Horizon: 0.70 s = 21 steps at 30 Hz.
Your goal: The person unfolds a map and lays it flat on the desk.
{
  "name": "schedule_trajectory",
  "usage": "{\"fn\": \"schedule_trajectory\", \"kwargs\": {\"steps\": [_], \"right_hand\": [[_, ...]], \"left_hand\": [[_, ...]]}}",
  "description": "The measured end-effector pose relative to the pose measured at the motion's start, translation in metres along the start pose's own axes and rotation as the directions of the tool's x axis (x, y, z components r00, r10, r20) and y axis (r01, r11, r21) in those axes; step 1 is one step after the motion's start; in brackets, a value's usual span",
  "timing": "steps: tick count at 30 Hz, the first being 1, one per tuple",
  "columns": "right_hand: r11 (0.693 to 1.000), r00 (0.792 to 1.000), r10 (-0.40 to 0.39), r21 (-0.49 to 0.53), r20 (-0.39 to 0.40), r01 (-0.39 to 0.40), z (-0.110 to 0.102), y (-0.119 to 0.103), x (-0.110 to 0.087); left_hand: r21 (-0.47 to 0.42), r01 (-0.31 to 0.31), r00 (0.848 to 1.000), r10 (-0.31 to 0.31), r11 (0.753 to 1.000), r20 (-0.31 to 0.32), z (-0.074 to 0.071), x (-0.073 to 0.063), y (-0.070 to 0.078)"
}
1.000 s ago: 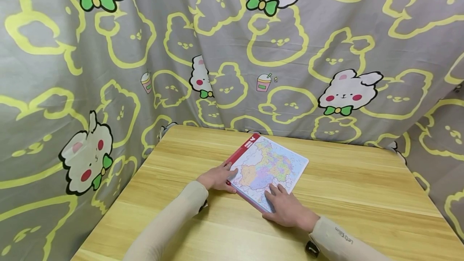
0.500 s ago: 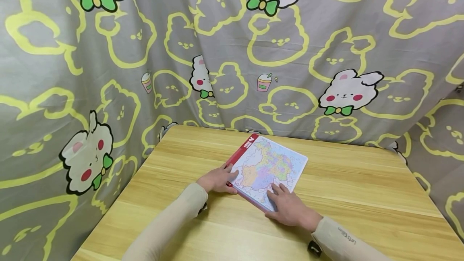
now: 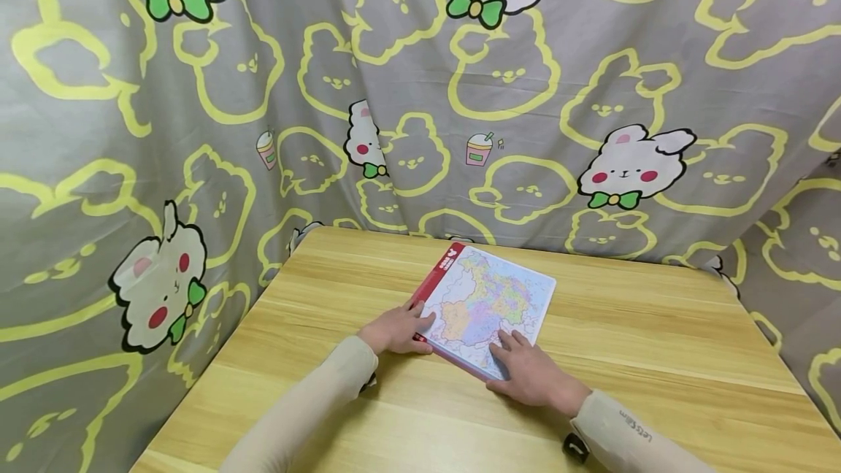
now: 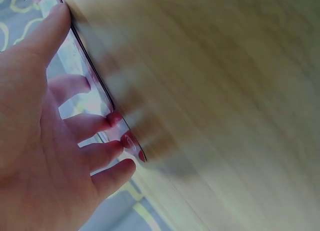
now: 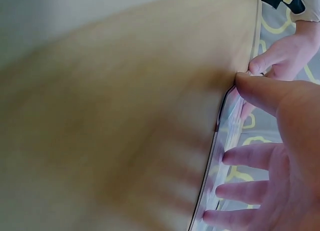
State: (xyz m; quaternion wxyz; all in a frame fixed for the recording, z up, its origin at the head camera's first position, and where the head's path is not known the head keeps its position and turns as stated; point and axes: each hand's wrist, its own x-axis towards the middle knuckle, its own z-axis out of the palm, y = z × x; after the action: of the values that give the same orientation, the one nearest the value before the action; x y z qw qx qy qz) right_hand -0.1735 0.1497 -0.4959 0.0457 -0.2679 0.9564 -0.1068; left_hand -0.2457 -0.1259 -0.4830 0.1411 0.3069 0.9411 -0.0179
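A person's left hand (image 3: 396, 329) and right hand (image 3: 535, 376), grip relaxed and fingers extended, rest on a map-covered board (image 3: 482, 304) angled on the tabletop (image 3: 657, 356), thumbs at its near edge, apparently for steadiness.

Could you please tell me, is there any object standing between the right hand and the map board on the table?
Nothing visible stands between them: the right hand touches the map board directly. The left hand touches it farther left, not in between.
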Motion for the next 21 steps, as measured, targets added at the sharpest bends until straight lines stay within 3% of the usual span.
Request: {"fn": "schedule_trajectory", "kwargs": {"steps": [14, 21], "right_hand": [[1.0, 1.0, 0.008, 0.007, 0.006, -0.008, -0.004, 0.008, 0.0], [1.0, 1.0, 0.012, 0.017, 0.011, -0.012, -0.005, 0.012, 0.0]], "left_hand": [[0.05, -0.026, 1.0, 0.026, 0.998, -0.017, 0.0, -0.005, 0.007], [0.064, -0.005, 1.0, 0.005, 0.998, -0.001, 0.0, -0.005, 0.012]]}}
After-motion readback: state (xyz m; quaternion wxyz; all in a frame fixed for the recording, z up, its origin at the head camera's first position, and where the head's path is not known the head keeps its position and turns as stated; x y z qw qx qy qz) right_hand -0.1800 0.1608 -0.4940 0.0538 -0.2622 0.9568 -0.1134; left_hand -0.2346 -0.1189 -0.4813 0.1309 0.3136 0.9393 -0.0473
